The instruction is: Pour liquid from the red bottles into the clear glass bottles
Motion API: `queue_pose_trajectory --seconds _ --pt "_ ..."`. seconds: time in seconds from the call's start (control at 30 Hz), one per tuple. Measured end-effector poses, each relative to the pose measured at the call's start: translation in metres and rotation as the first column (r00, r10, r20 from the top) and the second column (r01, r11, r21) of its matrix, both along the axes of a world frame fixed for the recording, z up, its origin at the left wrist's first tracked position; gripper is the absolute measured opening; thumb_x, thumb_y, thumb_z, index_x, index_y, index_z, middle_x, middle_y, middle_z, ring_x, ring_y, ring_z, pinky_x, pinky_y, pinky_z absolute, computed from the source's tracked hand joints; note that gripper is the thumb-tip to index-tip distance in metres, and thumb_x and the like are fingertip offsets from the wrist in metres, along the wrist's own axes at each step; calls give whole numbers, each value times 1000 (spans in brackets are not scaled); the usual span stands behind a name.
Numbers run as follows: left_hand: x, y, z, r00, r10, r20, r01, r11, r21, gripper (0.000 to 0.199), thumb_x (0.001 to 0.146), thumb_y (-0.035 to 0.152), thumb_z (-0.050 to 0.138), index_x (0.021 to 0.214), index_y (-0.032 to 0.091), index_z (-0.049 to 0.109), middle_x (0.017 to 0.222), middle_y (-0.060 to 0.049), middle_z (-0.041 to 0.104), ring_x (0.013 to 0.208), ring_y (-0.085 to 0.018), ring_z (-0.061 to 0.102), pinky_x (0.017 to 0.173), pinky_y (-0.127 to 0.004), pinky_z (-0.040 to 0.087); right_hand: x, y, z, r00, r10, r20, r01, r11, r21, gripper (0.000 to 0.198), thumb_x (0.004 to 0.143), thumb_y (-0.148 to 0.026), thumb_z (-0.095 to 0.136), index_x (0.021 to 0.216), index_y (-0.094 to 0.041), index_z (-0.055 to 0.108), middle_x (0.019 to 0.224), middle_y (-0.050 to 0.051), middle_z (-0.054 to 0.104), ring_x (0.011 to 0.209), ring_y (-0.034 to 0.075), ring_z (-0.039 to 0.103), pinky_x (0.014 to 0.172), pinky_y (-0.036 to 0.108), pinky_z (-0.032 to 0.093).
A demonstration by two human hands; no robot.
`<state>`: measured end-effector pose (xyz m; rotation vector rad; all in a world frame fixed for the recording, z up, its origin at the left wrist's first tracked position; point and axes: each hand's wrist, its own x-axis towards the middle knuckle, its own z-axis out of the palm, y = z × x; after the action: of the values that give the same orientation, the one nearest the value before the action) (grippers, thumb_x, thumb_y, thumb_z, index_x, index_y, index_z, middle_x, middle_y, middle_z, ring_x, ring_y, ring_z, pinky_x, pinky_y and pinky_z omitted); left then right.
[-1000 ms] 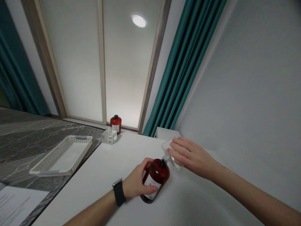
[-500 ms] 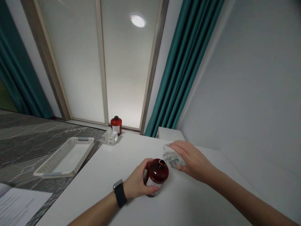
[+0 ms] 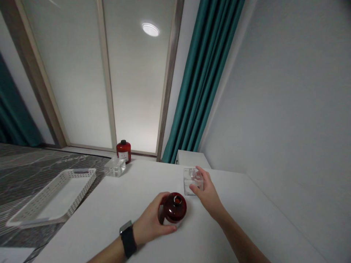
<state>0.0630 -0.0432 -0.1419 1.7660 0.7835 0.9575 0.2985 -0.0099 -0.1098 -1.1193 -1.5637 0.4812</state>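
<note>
My left hand [image 3: 150, 223] is wrapped round a dark red bottle [image 3: 175, 208] with a pale label. That bottle stands upright on the white table [image 3: 145, 182], its neck uncapped. To its right and a little behind, my right hand [image 3: 208, 195] grips a clear square bottle [image 3: 188, 182], thumb across the front and fingers at the far side. The clear bottle is upright and seems to rest on the table. A second red bottle [image 3: 123, 151] with a black cap stands at the far left corner, beside another clear square container [image 3: 115, 167].
Left of the table, lower down, lies a white perforated basket [image 3: 64, 219] on a dark patterned surface. A white cabinet [image 3: 193, 158] stands beyond the far edge, near the teal curtain [image 3: 203, 73]. A grey wall [image 3: 296, 109] rises on the right.
My right hand has brought the clear bottle from tilted to upright and lowered it to the table. The red bottle in my left hand has gone from leaning to nearly upright. My view has turned slightly right.
</note>
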Motion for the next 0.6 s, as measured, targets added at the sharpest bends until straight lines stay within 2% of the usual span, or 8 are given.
queue_pose_trajectory --seconds 0.2,0.33,0.4,0.5,0.57,0.6 --pt "5 1 -4 999 -23 34 24 999 -34 78 62 24 85 128 20 45 130 -14 58 120 -34 54 107 -49 38 -13 3 -12 954 49 -297 -65 997 -42 55 83 -34 68 131 -22 44 119 13 62 106 25 65 91 43 56" --pt "7 1 -7 999 -21 37 22 999 -37 79 62 30 87 129 19 45 130 -15 58 120 -34 54 107 -49 38 -19 4 -14 920 84 -384 -111 993 -49 56 79 -35 72 128 -23 47 122 13 63 106 25 66 89 43 56" --pt "4 2 -9 998 -41 42 42 999 -22 86 64 39 87 134 20 41 133 -16 55 123 -35 52 109 -50 35 -21 5 -13 906 95 -412 -129 990 -56 55 79 -34 73 127 -23 48 123 14 64 107 26 66 89 45 57" --pt "-3 5 -7 989 -64 134 66 998 -9 86 82 60 66 147 22 24 143 -17 46 133 -35 44 113 -52 31 -24 6 -4 900 92 -425 -143 986 -90 54 80 -35 72 127 -22 49 128 15 62 112 27 64 93 48 55" --pt "-9 10 3 986 -26 165 23 999 22 77 92 63 49 150 23 16 148 -18 39 139 -33 38 114 -54 29 -28 7 7 910 110 -400 -164 981 -105 55 81 -35 71 129 -22 48 133 16 59 117 27 62 96 48 53" --pt "-11 13 9 989 13 147 -22 998 63 75 93 60 49 150 23 17 150 -18 36 141 -33 34 115 -54 27 -30 7 13 915 126 -382 -181 977 -112 57 81 -34 71 131 -21 47 135 16 58 119 27 62 97 48 53"
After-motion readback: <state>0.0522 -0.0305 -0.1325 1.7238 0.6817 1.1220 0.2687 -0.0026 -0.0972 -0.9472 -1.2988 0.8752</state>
